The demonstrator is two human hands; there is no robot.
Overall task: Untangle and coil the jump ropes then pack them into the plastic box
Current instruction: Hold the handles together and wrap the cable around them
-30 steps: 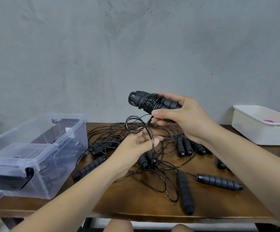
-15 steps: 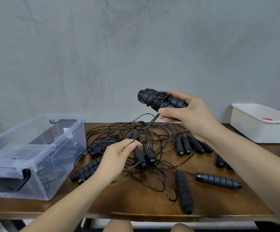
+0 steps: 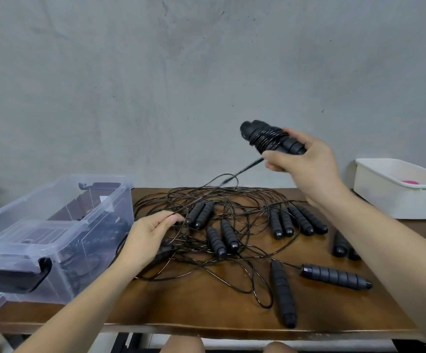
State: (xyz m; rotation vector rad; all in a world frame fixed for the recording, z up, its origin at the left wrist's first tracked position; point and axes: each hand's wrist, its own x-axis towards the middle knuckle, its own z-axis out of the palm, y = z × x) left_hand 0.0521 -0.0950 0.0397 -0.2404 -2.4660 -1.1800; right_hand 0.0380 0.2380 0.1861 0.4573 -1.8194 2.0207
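So: grey concrete wall fills the far half of the view. Brown wooden table sits below it, and you are at its near edge. Clear plastic box stands at the left end, top open, with a black latch on its near end. There is dark stuff inside, too murky through the plastic to name. White tub is at the far right with something pink in it.

Rope tangle covers the middle of the table, just right of the box. It is thin black cords looped over each other, none of them in the box.

Your right hand is raised above the far side of the tangle. Its fingers and thumb are wrapped round the wrapped rope: two black handles side by side with cord wound round them, ends pointing left. One cord runs from it down-left into the tangle, blurred. Your left hand is low at the tangle's left edge, just beside the box. Its fingers are curled and its thumb and fingertips pinch a strand of the tangle.

Ribbed black handles lie in pairs inside the tangle:
- far-left pair
- middle pair
- right pair

Two single handles lie near you, one pointing toward you and one lying crosswise to its right.
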